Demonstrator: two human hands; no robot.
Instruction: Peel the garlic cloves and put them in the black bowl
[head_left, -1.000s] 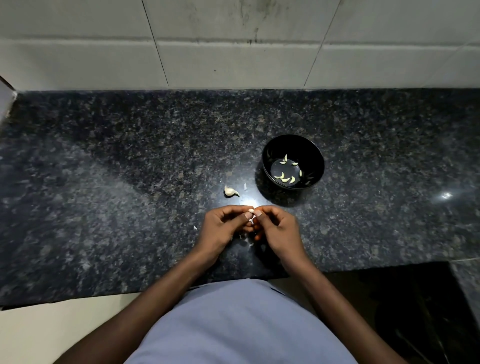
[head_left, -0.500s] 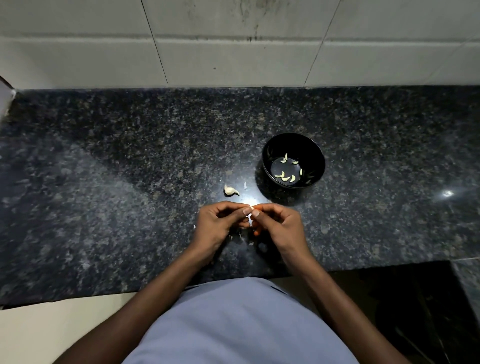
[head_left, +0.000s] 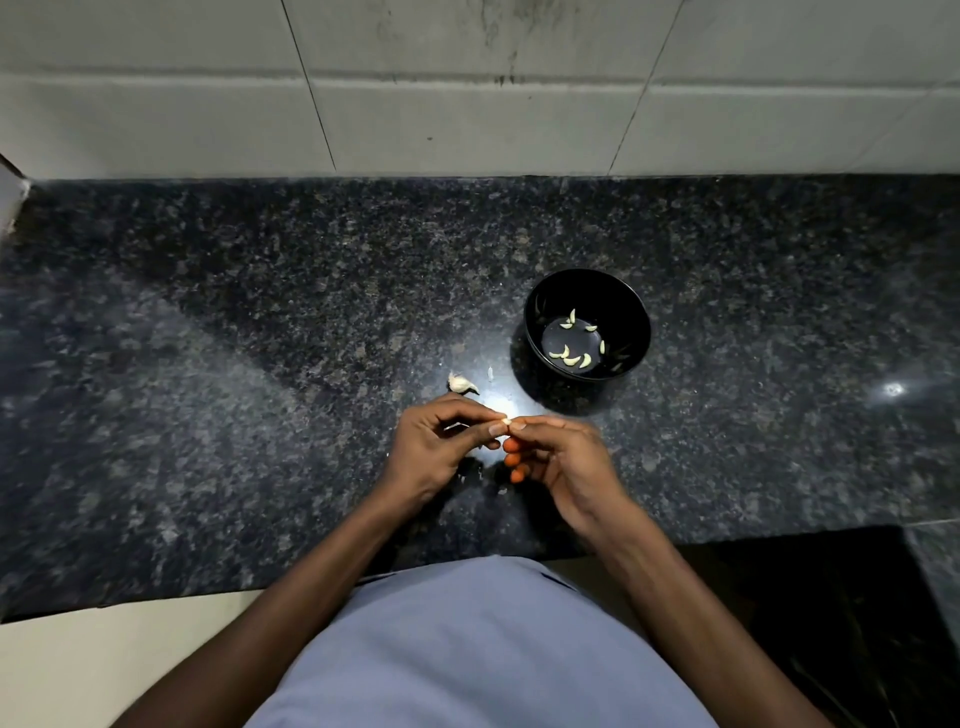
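A black bowl (head_left: 636, 312) stands on the dark granite counter with several peeled garlic cloves (head_left: 570, 357) lying in its bottom. Just in front of it and to its left, my left hand (head_left: 434, 447) and my right hand (head_left: 561, 457) meet fingertip to fingertip. Between them they pinch one small pale garlic clove (head_left: 505, 420), mostly hidden by the fingers. An unpeeled piece of garlic (head_left: 460, 383) lies on the counter just beyond my left hand.
A small scrap of garlic skin (head_left: 490, 372) lies between the unpeeled piece and the bowl. More bits of skin lie under my hands. A tiled wall (head_left: 467, 88) closes the back of the counter. The counter's front edge (head_left: 260, 592) runs close to my body.
My hands have drifted slightly up and apart at the wrists, still pinching the clove between the fingertips. My right hand's lower fingers now spread out. Bowl and loose garlic have not moved.
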